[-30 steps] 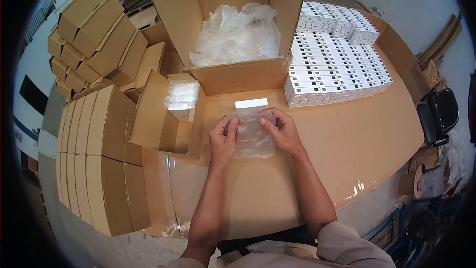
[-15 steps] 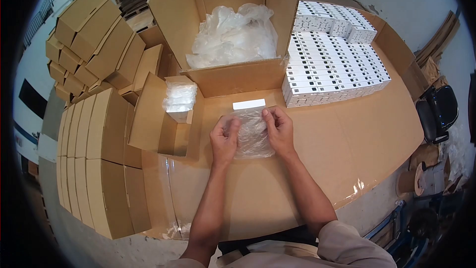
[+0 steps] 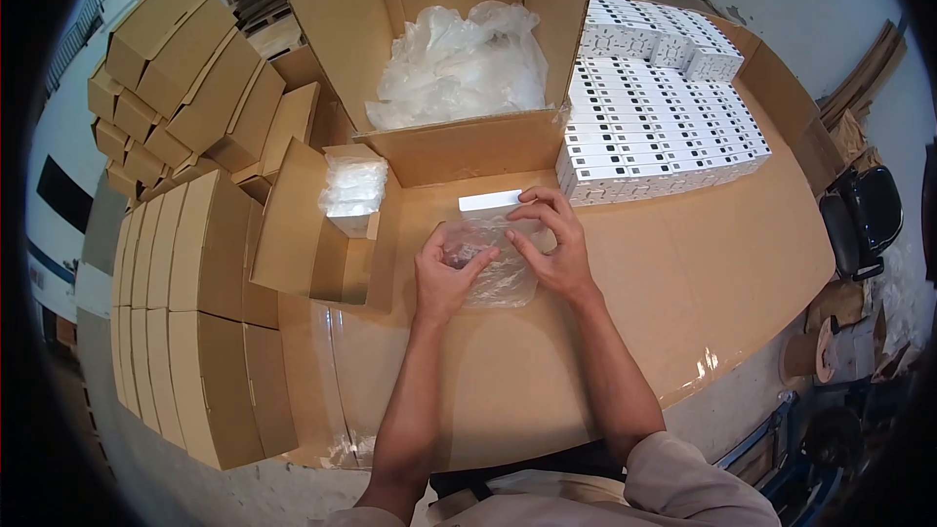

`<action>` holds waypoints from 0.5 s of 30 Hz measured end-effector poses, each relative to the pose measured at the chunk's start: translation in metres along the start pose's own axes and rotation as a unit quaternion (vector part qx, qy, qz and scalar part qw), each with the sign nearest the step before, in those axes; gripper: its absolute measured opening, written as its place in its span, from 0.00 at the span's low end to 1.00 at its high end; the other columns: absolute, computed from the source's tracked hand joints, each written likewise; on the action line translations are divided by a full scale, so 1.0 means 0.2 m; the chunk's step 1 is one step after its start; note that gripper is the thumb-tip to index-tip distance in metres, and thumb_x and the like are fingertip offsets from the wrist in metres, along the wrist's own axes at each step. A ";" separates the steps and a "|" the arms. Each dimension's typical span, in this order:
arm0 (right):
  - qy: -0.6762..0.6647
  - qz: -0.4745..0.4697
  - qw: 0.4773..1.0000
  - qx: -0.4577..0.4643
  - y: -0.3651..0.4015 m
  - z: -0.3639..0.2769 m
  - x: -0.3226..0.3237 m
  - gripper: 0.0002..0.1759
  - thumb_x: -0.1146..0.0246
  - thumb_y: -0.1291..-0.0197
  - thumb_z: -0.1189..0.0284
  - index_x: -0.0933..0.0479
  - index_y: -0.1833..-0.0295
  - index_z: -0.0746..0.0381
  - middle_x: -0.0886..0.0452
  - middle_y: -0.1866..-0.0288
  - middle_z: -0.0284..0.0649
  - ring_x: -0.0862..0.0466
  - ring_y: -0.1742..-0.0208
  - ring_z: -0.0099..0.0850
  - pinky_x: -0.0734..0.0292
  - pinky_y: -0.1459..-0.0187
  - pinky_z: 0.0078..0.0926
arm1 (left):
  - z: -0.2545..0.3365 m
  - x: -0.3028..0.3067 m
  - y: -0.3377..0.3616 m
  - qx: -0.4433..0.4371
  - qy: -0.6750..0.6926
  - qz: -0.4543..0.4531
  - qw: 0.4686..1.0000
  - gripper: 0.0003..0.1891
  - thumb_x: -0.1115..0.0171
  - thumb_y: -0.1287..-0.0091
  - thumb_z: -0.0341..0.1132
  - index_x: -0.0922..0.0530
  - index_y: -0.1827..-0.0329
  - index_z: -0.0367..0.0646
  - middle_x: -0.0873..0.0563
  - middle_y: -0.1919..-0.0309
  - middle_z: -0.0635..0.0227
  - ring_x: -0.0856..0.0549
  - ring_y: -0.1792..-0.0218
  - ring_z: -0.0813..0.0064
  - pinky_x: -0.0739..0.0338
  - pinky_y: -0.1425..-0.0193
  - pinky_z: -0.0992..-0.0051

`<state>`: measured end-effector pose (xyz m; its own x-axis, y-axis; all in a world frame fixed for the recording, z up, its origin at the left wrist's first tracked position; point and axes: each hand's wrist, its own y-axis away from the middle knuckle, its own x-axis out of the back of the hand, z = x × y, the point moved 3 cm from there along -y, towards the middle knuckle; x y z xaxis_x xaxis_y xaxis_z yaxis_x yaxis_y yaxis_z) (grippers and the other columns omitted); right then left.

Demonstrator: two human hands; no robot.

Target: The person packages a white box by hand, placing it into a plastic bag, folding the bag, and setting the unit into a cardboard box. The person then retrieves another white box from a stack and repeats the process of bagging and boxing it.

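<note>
Clear bag [image 3: 506, 283]: between our two hands, crumpled, just nearer us than the white box [image 3: 488, 203].
Our left hand [image 3: 447, 273]: half curled at the bag's left side, thumb across the film; whether it pinches, we cannot tell.
Our right hand [image 3: 558, 252]: thumb and fingers parted at the bag's upper right.
Open brown box [image 3: 291, 224]: left of the bag, holding wrapped packs [image 3: 353, 185].
Large carton [image 3: 478, 148]: beyond, on our counter [image 3: 683, 263].
</note>
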<state>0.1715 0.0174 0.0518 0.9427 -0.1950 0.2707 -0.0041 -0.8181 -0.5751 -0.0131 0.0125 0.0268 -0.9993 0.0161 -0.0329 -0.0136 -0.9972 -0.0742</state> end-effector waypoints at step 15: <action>0.026 -0.046 0.997 0.049 0.00 -0.03 0.03 0.09 0.24 0.48 0.78 0.13 0.60 0.58 0.18 0.45 0.35 0.24 0.44 0.37 0.28 0.41 0.37 | -0.10 0.02 -0.02 0.026 -0.042 -0.026 0.998 0.19 0.19 0.39 0.29 0.18 0.47 0.39 0.11 0.59 0.70 0.16 0.67 0.85 0.22 0.68 0.82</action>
<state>0.1759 0.0132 0.0583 0.9193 -0.1505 0.3637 0.1168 -0.7781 -0.6172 -0.0165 0.0171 0.0077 -0.9965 0.0644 0.0535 -0.0656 -0.9976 -0.0209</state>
